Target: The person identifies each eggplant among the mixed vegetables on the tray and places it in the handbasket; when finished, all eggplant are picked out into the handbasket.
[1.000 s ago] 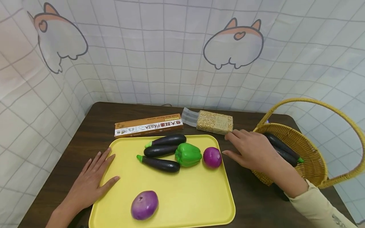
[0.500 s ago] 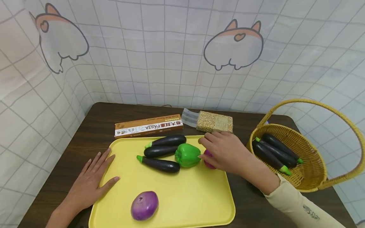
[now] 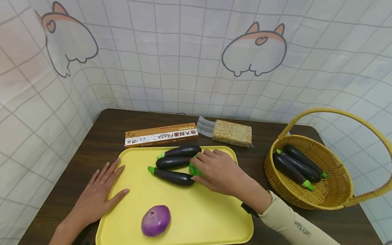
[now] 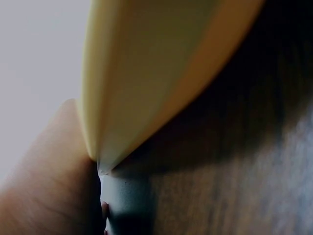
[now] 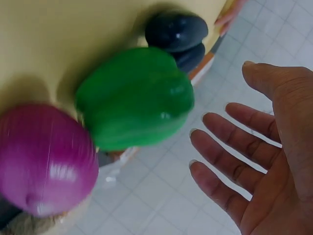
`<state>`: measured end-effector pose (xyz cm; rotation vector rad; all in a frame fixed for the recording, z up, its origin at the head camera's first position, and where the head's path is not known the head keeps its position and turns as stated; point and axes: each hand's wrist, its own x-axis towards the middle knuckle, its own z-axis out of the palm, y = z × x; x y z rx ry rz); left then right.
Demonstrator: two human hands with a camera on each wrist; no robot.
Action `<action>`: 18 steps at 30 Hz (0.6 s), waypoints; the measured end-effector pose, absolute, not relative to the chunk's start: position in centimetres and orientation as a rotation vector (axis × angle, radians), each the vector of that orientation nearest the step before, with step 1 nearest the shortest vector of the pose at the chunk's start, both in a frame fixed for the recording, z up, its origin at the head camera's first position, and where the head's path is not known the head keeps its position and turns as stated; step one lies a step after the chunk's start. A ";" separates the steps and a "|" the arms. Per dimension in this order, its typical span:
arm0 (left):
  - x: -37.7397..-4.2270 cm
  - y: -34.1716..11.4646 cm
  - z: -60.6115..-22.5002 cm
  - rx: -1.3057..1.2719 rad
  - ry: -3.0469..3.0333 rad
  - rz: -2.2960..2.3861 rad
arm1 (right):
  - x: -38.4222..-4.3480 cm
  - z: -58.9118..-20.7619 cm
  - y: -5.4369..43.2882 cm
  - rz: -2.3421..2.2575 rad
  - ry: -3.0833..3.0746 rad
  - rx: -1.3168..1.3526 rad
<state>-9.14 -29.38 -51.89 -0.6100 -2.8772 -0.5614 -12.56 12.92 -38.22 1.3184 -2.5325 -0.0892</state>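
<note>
In the head view my right hand (image 3: pixel 218 172) is over the right side of the yellow tray (image 3: pixel 202 217), covering most of a green bell pepper (image 3: pixel 193 169). The right wrist view shows its fingers spread and apart from the pepper (image 5: pixel 139 100), with nothing in the hand. A purple onion (image 5: pixel 49 161) lies beside the pepper, hidden by this hand in the head view. Left of the pepper are three dark eggplants (image 3: pixel 173 178). My left hand (image 3: pixel 98 197) rests with straight fingers on the tray's left rim. Nearer to me on the tray is a round purple vegetable (image 3: pixel 156 220).
A wicker basket (image 3: pixel 338 173) with a tall handle stands at the right, holding three eggplants (image 3: pixel 297 166). Behind the tray lie a pasta box (image 3: pixel 161 135) and a clear pack of yellow grains (image 3: pixel 231 132). A patterned curtain (image 3: pixel 190 68) hangs behind the dark table (image 3: pixel 76 163).
My right hand has moved left from beside the basket, past the onion, to the bell pepper, uncovering the eggplants in the basket. My left hand has stayed on the tray rim.
</note>
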 end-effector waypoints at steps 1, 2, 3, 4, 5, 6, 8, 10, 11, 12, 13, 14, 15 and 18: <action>-9.2 -29.4 -51.9 -0.611 -2.881 -0.558 | -12.6 -38.4 12.7 -0.085 -2.531 1.326; -9.2 -29.3 -51.9 -0.613 -2.885 -0.556 | -12.6 -38.6 12.4 -0.076 -2.530 1.333; -9.2 -29.3 -51.9 -0.616 -2.887 -0.554 | -12.6 -38.9 12.2 -0.067 -2.530 1.338; -9.2 -29.3 -51.9 -0.621 -2.886 -0.551 | -12.6 -39.1 11.9 -0.059 -2.529 1.343; -9.1 -29.3 -51.9 -0.624 -2.883 -0.551 | -12.6 -39.3 11.6 -0.055 -2.527 1.345; -9.1 -29.3 -51.9 -0.626 -2.879 -0.552 | -12.7 -39.5 11.3 -0.054 -2.524 1.348; -9.1 -29.2 -51.8 -0.631 -2.871 -0.557 | -12.6 -40.0 10.7 -0.050 -2.520 1.354; -9.1 -29.3 -51.9 -0.634 -2.868 -0.562 | -12.6 -40.5 10.1 -0.057 -2.521 1.359; -9.1 -29.2 -51.9 -0.635 -2.868 -0.566 | -12.6 -40.8 9.8 -0.067 -2.524 1.359; -9.1 -29.2 -51.9 -0.635 -2.869 -0.567 | -12.6 -41.0 9.5 -0.076 -2.527 1.359; -9.1 -29.2 -51.9 -0.634 -2.870 -0.569 | -12.6 -41.3 9.2 -0.086 -2.531 1.358; -9.1 -29.2 -51.9 -0.633 -2.870 -0.570 | -12.6 -41.5 9.0 -0.102 -2.534 1.355; -9.1 -29.2 -51.9 -0.633 -2.871 -0.570 | -12.6 -41.6 8.7 -0.120 -2.537 1.352; -9.1 -29.2 -51.8 -0.631 -2.878 -0.570 | -12.6 -42.1 7.8 -0.174 -2.546 1.349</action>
